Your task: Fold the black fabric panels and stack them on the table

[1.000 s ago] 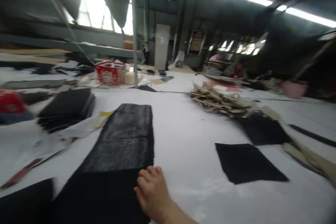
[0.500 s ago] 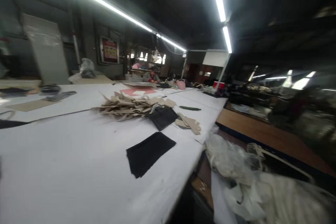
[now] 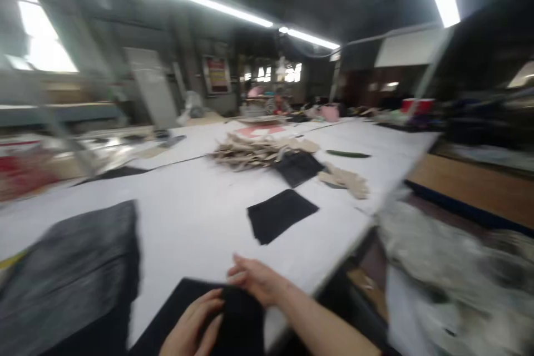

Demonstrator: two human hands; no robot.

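Both my hands are at the bottom of the view, at the near table edge. My left hand (image 3: 192, 327) has its fingers on a black fabric piece (image 3: 227, 317). My right hand (image 3: 252, 280) lies at that piece's upper right corner, and motion blur hides its grip. Part of the cloth is hidden under my left hand. To the left lies a long grey-black fabric layer (image 3: 70, 272). Farther out on the white-covered table (image 3: 200, 194) are a black fabric square (image 3: 281, 216) and a dark fabric piece (image 3: 298, 169).
Beyond the hands lie a heap of beige strips (image 3: 250, 153), beige pieces (image 3: 344, 181) and a green strip (image 3: 348, 153). Past the table edge are a plastic-wrapped bundle (image 3: 434, 256) and a wooden tabletop (image 3: 471, 189). A person (image 3: 277, 104) sits far off.
The view has swung right across the table. My left hand has come into view, and both hands are now at a black fabric piece near the table's edge.
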